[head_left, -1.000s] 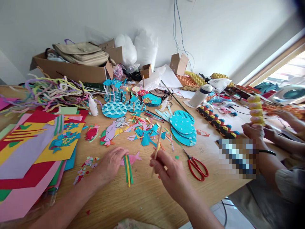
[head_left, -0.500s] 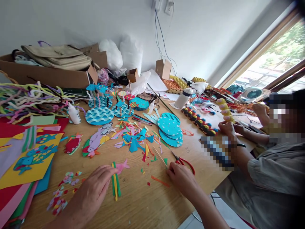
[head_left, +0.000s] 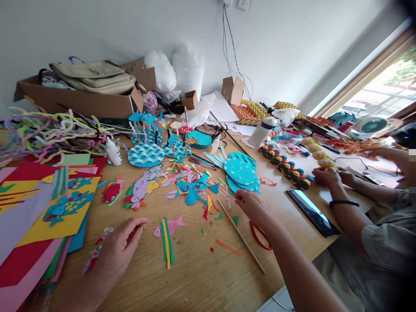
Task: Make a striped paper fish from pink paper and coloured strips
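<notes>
Pink and flat, the paper fish lies on the wooden tabletop, head to the left, tail to the upper right. Green and yellow strips cross its body, their lower ends running past its bottom edge onto the wood. Just left of the fish, apart from it, hangs the left hand, thumb and fingers loosely parted with nothing seen between them. Bare wood shows below the fish down to the person's side, and also between it and the thin stick slanting to its right. Farther right of the fish is the right hand, by the near edge of the blue discs; whether its fingers grip anything, I cannot tell. Its forearm partly covers the red-handled scissors. Above the fish, paper scraps crowd the surface; well left of it, coloured sheets overlap. Far right of the fish are a phone and a co-worker's hands. The table's near edge slants up rightward, below the phone.
</notes>
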Demonstrator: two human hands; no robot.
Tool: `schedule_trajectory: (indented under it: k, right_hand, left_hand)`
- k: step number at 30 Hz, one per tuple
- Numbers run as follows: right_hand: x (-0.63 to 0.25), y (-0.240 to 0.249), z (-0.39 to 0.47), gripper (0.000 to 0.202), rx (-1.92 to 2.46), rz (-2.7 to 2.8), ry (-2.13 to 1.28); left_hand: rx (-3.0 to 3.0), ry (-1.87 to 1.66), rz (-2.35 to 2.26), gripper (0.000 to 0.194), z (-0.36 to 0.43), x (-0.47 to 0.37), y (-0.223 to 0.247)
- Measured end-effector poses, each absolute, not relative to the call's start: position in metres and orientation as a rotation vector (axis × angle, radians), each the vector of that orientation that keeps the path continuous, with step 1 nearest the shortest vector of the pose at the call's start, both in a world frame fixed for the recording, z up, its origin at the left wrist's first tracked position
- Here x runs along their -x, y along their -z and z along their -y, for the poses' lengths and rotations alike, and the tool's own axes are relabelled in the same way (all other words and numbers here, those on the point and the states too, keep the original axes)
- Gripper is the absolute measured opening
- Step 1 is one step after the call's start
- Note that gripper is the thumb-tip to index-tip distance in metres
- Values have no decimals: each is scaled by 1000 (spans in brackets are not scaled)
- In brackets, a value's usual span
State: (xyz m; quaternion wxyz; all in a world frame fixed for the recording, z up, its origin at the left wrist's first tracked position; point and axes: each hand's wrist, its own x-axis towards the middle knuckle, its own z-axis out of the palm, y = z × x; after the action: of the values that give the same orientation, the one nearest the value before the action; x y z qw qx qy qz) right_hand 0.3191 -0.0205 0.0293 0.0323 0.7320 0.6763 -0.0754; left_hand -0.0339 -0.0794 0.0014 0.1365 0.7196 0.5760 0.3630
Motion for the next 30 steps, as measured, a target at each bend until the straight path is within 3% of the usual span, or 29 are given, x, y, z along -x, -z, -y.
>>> schedule_trajectory:
  k: [11,19,30]
  right_hand:
    - [-326,-28,-20,22,-2218,-2096,130]
    - [-314,-25,-43,17,-2134,-2051,182]
    - [-317,-13,-64,26,-2125,-1854,294]
  left_hand:
    - [-2632,-1183,-1292,24,91,35,15]
    - [-2636,-1159,-1291,26,90,38,22]
    - [-2620,-1201,-1298,26,88,36,19]
